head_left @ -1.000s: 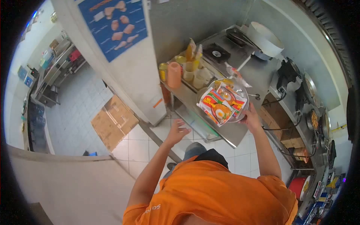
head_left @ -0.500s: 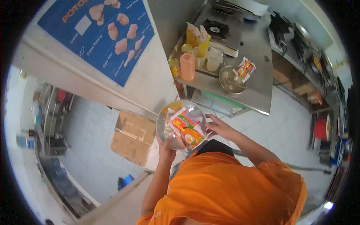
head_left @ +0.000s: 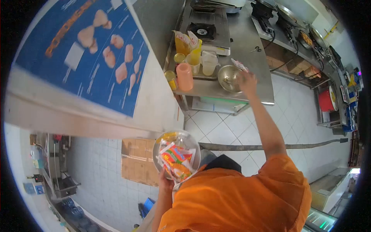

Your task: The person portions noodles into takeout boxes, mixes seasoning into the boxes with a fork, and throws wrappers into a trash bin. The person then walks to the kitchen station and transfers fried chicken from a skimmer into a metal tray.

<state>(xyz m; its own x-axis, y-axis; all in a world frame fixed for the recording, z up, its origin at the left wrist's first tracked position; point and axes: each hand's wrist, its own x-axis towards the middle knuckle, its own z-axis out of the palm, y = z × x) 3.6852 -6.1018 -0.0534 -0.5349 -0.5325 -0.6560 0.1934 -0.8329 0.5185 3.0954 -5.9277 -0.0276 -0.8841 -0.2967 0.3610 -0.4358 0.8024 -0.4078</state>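
My left hand (head_left: 167, 178) grips the near rim of a metal bowl (head_left: 197, 149) that holds instant noodle packets (head_left: 178, 160) in red, white and yellow wrappers. The thumb lies over the rim beside the packets. My right hand (head_left: 247, 82) is stretched out to the steel counter, at the right rim of a second metal bowl (head_left: 228, 78). Just beyond it, the end of another noodle packet (head_left: 239, 65) shows; the hand covers the rest. Its fingers are blurred and partly hidden, so I cannot tell whether they close on that packet.
On the steel counter (head_left: 257, 91) stand a pink container (head_left: 184, 77), cans, a clear plastic jug (head_left: 210, 63), yellow pouches (head_left: 188, 42) and a gas stove (head_left: 201, 31). Scissors (head_left: 256, 49) lie farther right. A wall with a blue poster (head_left: 89, 54) rises at left; cardboard (head_left: 137, 160) lies on the floor.
My right hand has left the held bowl and reached forward to the packet by the counter bowl. The bowl in my left hand has moved lower in view.
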